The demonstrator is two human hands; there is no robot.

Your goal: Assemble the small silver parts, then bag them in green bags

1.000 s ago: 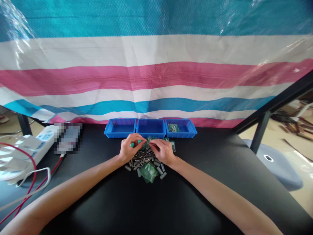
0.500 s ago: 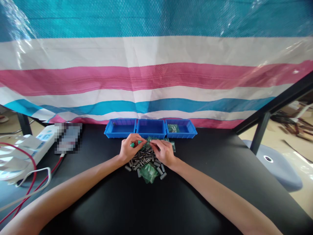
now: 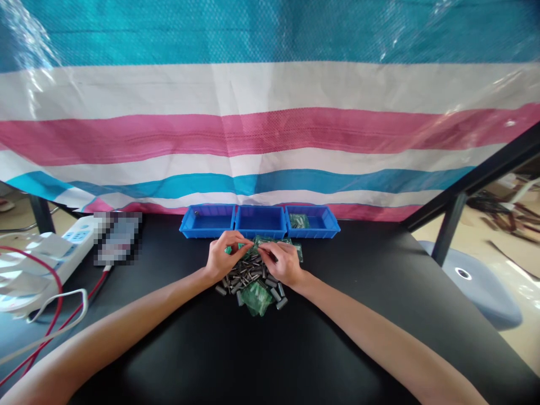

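A pile of small metal parts (image 3: 247, 275) lies on the black table, with a green-tinted plastic bag (image 3: 257, 298) at its near edge and more such bags (image 3: 297, 250) at its far right. Over the pile's far left side, my left hand (image 3: 224, 256) is closed in a pinch, green plastic showing by its fingers. My right hand (image 3: 283, 262) pinches just opposite, above the right side. The fingertips of both hands nearly meet; whatever is between them is too small to make out.
Three blue bins stand in a row behind the pile: left (image 3: 208, 232), middle (image 3: 260, 233) and right (image 3: 314, 232); the right one holds a green bag (image 3: 299, 221). A white power strip (image 3: 50, 261) with cables lies left. A striped sheet (image 3: 270, 129) hangs behind.
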